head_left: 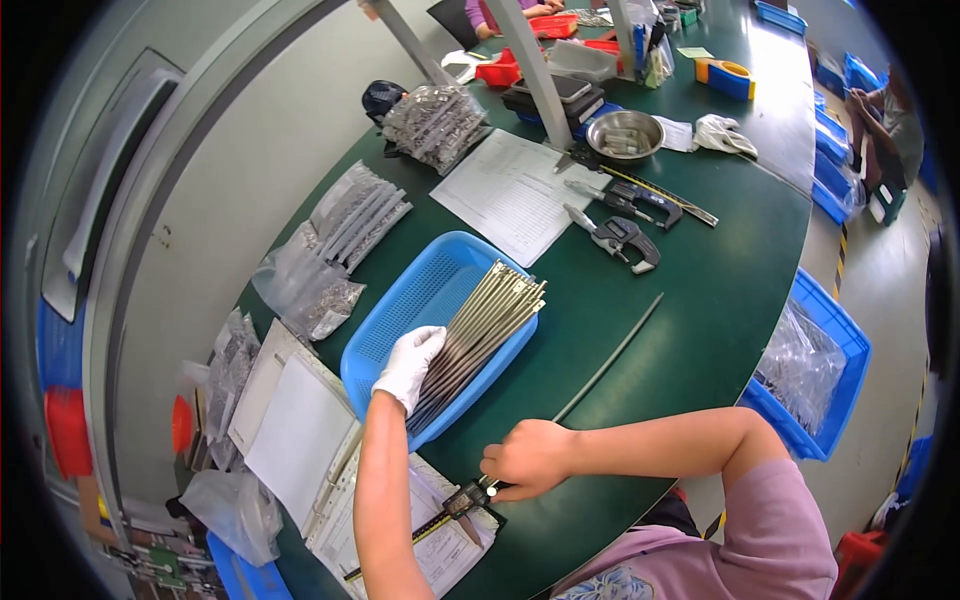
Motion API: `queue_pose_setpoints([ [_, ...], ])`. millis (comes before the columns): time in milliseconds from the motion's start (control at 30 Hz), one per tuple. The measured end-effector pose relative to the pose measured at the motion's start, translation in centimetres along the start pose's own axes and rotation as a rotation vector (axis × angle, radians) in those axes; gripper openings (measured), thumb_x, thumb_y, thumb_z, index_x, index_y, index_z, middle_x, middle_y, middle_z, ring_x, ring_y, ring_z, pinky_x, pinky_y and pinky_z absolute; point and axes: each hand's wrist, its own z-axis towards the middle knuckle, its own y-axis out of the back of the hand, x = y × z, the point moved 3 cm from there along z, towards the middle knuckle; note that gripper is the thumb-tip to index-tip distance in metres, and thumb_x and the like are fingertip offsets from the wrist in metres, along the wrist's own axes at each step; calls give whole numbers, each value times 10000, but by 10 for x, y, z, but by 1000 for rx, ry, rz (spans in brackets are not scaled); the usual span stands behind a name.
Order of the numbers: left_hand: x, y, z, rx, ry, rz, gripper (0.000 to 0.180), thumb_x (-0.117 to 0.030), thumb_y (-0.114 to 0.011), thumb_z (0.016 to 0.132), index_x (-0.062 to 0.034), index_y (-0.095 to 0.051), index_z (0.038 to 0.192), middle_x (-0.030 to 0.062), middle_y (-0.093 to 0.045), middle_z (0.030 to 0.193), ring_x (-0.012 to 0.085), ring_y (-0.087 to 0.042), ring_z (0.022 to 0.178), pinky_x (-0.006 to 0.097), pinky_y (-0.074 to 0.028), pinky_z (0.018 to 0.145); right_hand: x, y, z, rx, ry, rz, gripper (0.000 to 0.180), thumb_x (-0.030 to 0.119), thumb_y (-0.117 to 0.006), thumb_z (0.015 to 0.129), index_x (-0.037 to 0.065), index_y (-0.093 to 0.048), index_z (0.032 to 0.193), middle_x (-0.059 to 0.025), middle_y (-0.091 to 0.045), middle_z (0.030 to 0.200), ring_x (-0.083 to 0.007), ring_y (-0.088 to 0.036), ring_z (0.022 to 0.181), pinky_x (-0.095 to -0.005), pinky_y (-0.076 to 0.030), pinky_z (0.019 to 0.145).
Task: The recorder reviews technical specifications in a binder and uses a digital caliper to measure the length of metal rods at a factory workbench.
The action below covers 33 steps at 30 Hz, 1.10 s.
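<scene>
- Resting on a bundle of long, thin grey metal rods (480,335), the left hand (408,366) wears a white knit glove; its fingers lie flat across the lower end of the rods rather than curled round them.
- These rods are straight and dull-shiny, packed side by side, and lie slantwise in a blue perforated plastic tray (405,300) at the centre of the frame; their upper ends jut over the tray's right rim.
- Bare and loosely fisted, the right hand (530,458) sits at lower centre, closed on the head of a digital caliper (455,508) with a dark body and a steel-and-yellow scale bar.
- That caliper lies over printed paper sheets (440,545) at the lower edge of the dark green bench top (690,330), which is smooth and matte.
- One single thin grey rod (610,358) lies apart on the bench, right of the tray, running slantwise.
- Above the tray lies a white printed form (510,195); right of it lie two grey micrometers (620,238) and a steel ruler with a yellow scale (665,195).
- A round stainless steel bowl (625,133) stands at upper centre, holding small metal parts.
- Clear crinkled plastic bags of small metal parts (330,260) lie along the left of the bench.
- A deep blue plastic crate (815,370) with a clear bag inside stands at the right, below the bench edge.
</scene>
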Motion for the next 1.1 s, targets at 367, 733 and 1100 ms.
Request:
queue_pose_setpoints([
  [367, -39, -4, -37, -570, -816, 547, 168, -44, -623, 797, -57, -625, 965, 65, -587, 768, 155, -566, 643, 269, -451, 564, 7, 6, -4, 107, -9, -53, 352, 384, -552, 812, 34, -515, 810, -119, -545, 784, -318, -577, 639, -424, -467, 556],
  [733, 13, -5, -260, -634, -925, 1148, 323, -46, -649, 650, -8, -595, 966, 68, -508, 776, 241, -548, 679, 375, -488, 657, 19, 10, -1, -18, -66, -178, 320, 242, -638, 726, 32, -568, 956, -109, -532, 772, -301, -568, 682, -403, -454, 590],
  [1100, 102, -7, -332, -885, -415, 1060, 211, -49, -587, 660, -59, -588, 870, 66, -470, 748, 243, -519, 706, 334, -465, 609, 21, 8, -3, -18, -2, -188, 291, 151, -633, 682, 6, -544, 919, -130, -504, 748, -317, -505, 616, -392, -388, 537],
])
